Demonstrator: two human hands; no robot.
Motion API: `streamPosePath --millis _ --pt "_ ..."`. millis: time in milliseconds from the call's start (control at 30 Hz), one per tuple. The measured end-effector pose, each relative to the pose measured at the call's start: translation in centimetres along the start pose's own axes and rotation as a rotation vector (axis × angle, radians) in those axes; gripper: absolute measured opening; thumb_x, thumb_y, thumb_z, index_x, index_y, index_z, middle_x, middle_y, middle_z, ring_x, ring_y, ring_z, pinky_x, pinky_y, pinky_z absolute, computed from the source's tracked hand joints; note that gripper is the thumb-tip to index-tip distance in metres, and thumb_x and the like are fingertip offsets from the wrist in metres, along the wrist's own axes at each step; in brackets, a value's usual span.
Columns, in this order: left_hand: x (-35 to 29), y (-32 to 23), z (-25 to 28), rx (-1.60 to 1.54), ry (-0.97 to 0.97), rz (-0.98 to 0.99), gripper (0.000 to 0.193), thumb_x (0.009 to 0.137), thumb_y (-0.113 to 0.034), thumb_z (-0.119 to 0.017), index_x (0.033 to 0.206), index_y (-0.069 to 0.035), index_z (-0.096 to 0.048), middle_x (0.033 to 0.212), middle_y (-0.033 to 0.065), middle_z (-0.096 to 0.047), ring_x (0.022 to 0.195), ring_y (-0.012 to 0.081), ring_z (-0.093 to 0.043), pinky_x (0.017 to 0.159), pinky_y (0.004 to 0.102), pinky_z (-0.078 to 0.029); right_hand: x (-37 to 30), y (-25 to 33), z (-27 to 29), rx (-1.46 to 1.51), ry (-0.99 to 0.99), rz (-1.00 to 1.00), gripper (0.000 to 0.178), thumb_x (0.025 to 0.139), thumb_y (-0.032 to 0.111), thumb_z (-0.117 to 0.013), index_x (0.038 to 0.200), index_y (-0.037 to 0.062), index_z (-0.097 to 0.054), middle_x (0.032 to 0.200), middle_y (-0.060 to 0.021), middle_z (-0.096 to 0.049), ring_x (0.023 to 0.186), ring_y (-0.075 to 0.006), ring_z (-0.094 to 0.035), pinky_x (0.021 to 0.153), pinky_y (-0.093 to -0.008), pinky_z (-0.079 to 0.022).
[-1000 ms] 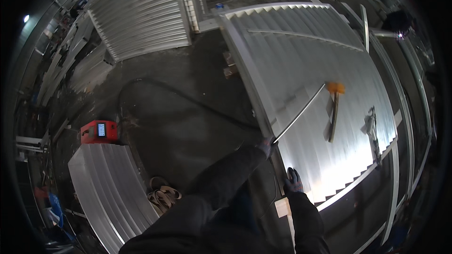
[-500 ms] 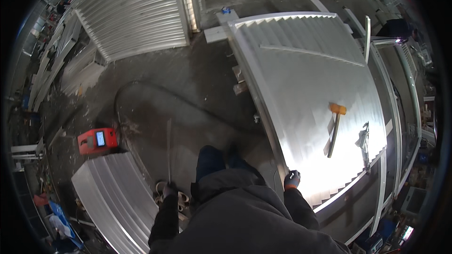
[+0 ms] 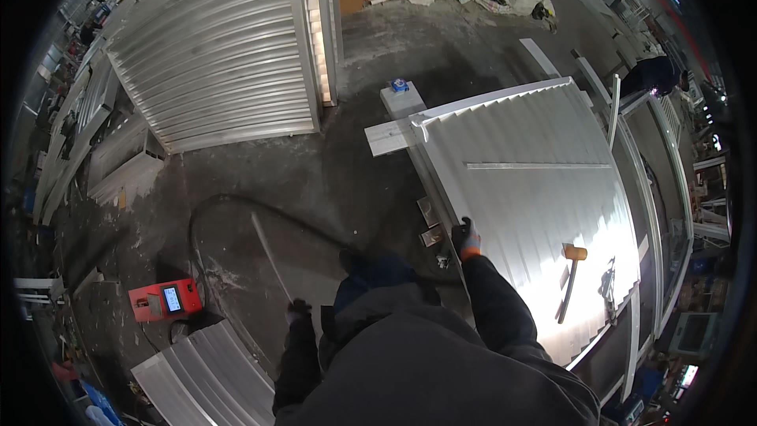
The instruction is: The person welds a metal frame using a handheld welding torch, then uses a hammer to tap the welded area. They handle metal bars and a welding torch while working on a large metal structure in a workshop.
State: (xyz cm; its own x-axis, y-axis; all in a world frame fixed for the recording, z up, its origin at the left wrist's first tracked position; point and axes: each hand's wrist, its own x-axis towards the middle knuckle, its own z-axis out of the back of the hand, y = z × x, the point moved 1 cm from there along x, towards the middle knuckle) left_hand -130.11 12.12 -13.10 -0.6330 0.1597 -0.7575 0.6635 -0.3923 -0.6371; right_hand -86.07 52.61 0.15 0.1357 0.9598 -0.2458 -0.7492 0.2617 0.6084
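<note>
A long thin metal strip (image 3: 270,256) slants up and forward from my left hand (image 3: 298,310), whose dark-gloved fingers are closed around its near end. My right hand (image 3: 465,234), in a dark glove with an orange cuff, is at the left frame edge of a large ribbed metal panel (image 3: 536,189). Its fingers look apart and slightly bent, with nothing visible in them. On the panel lie a mallet (image 3: 576,253) with a yellowish head and dark handle, a narrow metal bar (image 3: 536,166) and a dark, thin tool (image 3: 607,288).
A red machine (image 3: 164,300) with a lit screen stands on the floor at left, its dark cable (image 3: 260,199) curving across. Curved ribbed sheets (image 3: 201,375) lie near left. A slatted panel (image 3: 229,71) stands ahead. A blue tape measure (image 3: 399,86) sits on a board. Another person (image 3: 650,76) is far right.
My right hand has moved forward along the panel's left edge. My left hand still holds the strip, which now tilts more to the left. The surroundings have shifted down in the view.
</note>
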Motion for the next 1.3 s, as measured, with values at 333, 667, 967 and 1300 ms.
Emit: streamPosePath --millis 333,667,967,1300 --pt "-1.4 -27.1 -20.8 0.623 0.241 -0.209 0.029 0.093 -0.034 -0.061 0.105 -0.009 -0.072 0.071 0.0066 -0.07 0.05 0.0179 -0.056 0.048 0.0347 -0.044 15.8 14.2 -6.6 -0.306 0.022 0.125 0.093 0.076 0.051 -0.082 0.148 0.0068 -0.043 0.15 -0.0189 -0.046 0.138 -0.0388 -0.043 0.115 -0.0479 -0.039" --pt "1.6 -33.9 -38.3 1.093 0.339 -0.581 0.048 0.097 -0.052 -0.053 0.103 -0.007 -0.071 0.079 0.0125 -0.071 0.075 0.0283 -0.068 0.069 0.042 -0.052 27.9 19.6 -11.4 -0.548 0.36 -0.15 0.079 0.079 0.054 -0.081 0.139 0.0144 -0.047 0.142 -0.0192 -0.051 0.133 -0.0417 -0.049 0.105 -0.0529 -0.045" --pt "5.5 -38.4 -55.4 1.132 0.762 -0.941 0.026 0.1 -0.016 -0.06 0.123 -0.005 -0.068 0.097 0.0128 -0.073 0.087 0.0239 -0.068 0.077 0.0375 -0.053 29.3 20.2 -9.7 -0.499 0.513 -0.1 0.061 0.084 0.045 -0.076 0.131 0.0141 -0.054 0.146 -0.0144 -0.047 0.126 -0.0397 -0.055 0.098 -0.051 -0.049" --pt "9.4 -31.7 -78.2 1.27 1.135 -0.866 0.053 0.093 -0.02 -0.068 0.142 -0.012 -0.051 0.123 0.0185 -0.068 0.116 0.0364 -0.064 0.095 0.0434 -0.054 25.4 23.7 -5.6 -0.377 0.38 -0.045 0.039 0.086 0.032 -0.071 0.116 0.0101 -0.061 0.117 -0.0147 -0.063 0.11 -0.0369 -0.06 0.089 -0.0485 -0.051"
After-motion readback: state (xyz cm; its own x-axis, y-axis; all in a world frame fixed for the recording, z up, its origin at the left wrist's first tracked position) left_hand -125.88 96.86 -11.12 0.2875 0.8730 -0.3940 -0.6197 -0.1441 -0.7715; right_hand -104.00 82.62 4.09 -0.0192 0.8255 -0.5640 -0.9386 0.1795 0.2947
